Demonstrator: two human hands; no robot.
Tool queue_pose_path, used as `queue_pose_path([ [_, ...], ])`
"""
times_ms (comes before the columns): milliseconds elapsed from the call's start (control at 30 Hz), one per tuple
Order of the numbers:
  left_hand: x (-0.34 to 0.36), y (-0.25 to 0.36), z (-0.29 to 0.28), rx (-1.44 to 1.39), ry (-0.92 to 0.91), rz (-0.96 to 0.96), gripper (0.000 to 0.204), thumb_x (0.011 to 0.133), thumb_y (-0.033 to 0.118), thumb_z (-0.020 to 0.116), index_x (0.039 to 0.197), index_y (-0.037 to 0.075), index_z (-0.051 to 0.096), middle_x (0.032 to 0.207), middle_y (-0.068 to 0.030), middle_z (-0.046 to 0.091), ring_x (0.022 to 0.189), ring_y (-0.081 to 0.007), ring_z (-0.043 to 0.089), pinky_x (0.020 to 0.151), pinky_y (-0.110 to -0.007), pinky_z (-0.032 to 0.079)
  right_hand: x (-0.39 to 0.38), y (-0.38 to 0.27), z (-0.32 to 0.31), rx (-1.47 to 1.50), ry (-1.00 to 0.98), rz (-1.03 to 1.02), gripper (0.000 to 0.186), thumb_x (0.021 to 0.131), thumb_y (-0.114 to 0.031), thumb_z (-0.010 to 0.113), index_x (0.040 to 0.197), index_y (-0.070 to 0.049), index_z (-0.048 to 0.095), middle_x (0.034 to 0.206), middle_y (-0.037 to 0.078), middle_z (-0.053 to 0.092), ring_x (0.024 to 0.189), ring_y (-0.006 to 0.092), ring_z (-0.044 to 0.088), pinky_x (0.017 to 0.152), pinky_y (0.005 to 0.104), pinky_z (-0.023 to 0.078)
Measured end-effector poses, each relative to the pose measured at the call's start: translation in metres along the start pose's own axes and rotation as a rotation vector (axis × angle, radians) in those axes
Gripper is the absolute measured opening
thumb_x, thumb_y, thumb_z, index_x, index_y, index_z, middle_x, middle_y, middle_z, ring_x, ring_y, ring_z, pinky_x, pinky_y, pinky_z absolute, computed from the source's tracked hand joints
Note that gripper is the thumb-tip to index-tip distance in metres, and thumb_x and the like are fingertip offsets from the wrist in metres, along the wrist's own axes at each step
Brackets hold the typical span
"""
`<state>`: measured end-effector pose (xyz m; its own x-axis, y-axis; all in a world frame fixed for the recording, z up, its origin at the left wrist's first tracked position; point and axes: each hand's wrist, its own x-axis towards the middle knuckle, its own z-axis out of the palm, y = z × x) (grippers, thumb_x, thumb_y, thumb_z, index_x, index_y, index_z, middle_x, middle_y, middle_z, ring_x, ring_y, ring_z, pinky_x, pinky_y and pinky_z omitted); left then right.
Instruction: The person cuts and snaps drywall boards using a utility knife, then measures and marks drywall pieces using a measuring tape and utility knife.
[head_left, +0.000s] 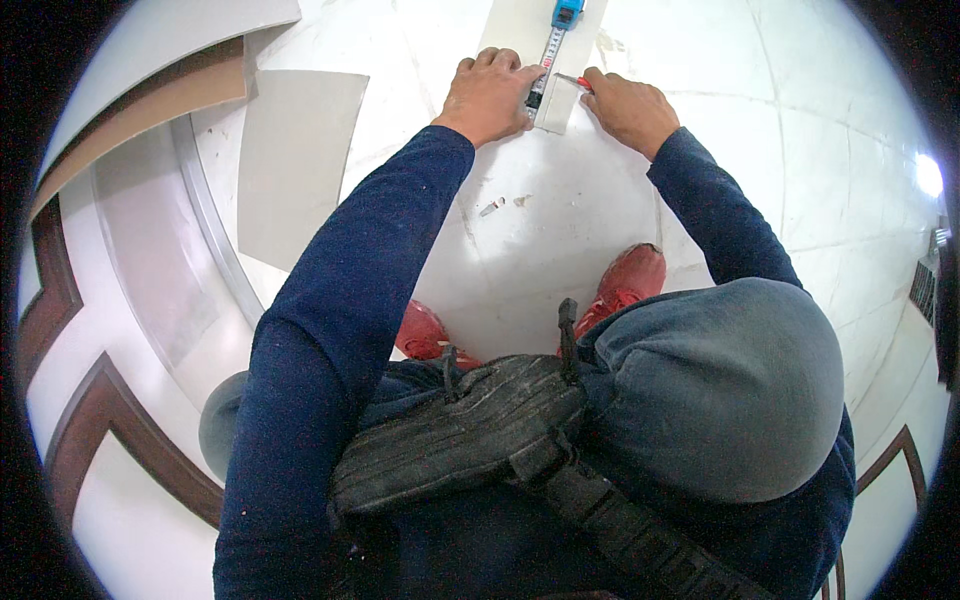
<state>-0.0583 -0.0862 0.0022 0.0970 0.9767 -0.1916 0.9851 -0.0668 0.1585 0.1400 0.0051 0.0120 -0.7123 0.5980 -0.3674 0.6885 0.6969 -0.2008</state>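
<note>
A pale panel strip (510, 28) lies lengthwise on the white tiled floor. Along it runs a tape measure with a blue case (566, 14) at the far end and its numbered blade drawn toward me. My left hand (485, 98) holds the blade down on the strip, thumb across it and fingers bent over the strip's left side. Just right of the blade, my right hand (625, 108) grips a small red-handled tool (582, 82), its thin end pointing at the tape. What exactly the tool is, I cannot make out.
A grey panel piece (295, 165) lies left, beside larger white (150, 55) and brown (140, 120) sheets along the left side. Small scraps (492, 208) sit on the floor between my hands and red shoes (630, 280). Brown-framed white panels (95, 420) show at lower left.
</note>
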Motion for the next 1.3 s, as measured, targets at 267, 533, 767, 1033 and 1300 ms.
queue_pose_path([
  [267,-0.001,-0.002,0.011,0.001,0.043,-0.019,0.076,0.07,0.036,0.084,0.139,0.027,0.052,0.129,-0.009,0.056,0.126,-0.0285,0.05,0.103,-0.048,0.044,0.007,-0.002,0.008,-0.011,0.015,-0.006,0.031,0.099,-0.028,0.05,0.123,-0.007,0.054,0.1,0.018,0.069,0.091,0.0343,0.069,0.079,0.0456,0.056],
  [533,-0.001,-0.002,0.011,0.011,0.03,-0.03,0.077,0.071,0.038,0.084,0.14,0.028,0.051,0.135,-0.0081,0.053,0.13,-0.0289,0.048,0.106,-0.046,0.043,0.004,-0.005,0.009,-0.063,0.049,-0.038,0.029,0.098,-0.024,0.051,0.123,-0.008,0.053,0.098,0.019,0.068,0.09,0.0342,0.07,0.079,0.0456,0.056],
  [767,0.0,-0.001,0.012,0.053,-0.031,-0.012,0.082,0.074,0.042,0.082,0.145,0.032,0.042,0.152,-0.0057,0.039,0.141,-0.0286,0.037,0.112,-0.05,0.039,0.015,-0.008,0.0,-0.088,-0.027,-0.09,0.024,0.098,-0.014,0.047,0.116,-0.001,0.053,0.086,0.021,0.069,0.081,0.0361,0.071,0.07,0.0452,0.058],
  [1033,0.004,0.001,-0.001,0.077,-0.179,-0.065,0.082,0.079,0.047,0.075,0.149,0.036,0.035,0.157,-0.0015,0.032,0.144,-0.0262,0.031,0.109,-0.057,0.041,0.016,0.001,-0.007,-0.078,-0.09,-0.081,0.022,0.096,-0.011,0.048,0.114,0.001,0.054,0.084,0.021,0.069,0.081,0.0355,0.071,0.07,0.0456,0.057],
  [1300,-0.011,-0.004,0.029,0.034,0.013,-0.001,0.077,0.08,0.032,0.07,0.149,0.025,0.037,0.153,-0.0146,0.036,0.139,-0.0376,0.035,0.105,-0.055,0.041,0.038,0.04,-0.033,0.301,0.341,-0.05,0.037,0.087,-0.028,0.064,0.121,-0.015,0.055,0.123,0.016,0.057,0.097,0.0336,0.066,0.082,0.0445,0.055],
])
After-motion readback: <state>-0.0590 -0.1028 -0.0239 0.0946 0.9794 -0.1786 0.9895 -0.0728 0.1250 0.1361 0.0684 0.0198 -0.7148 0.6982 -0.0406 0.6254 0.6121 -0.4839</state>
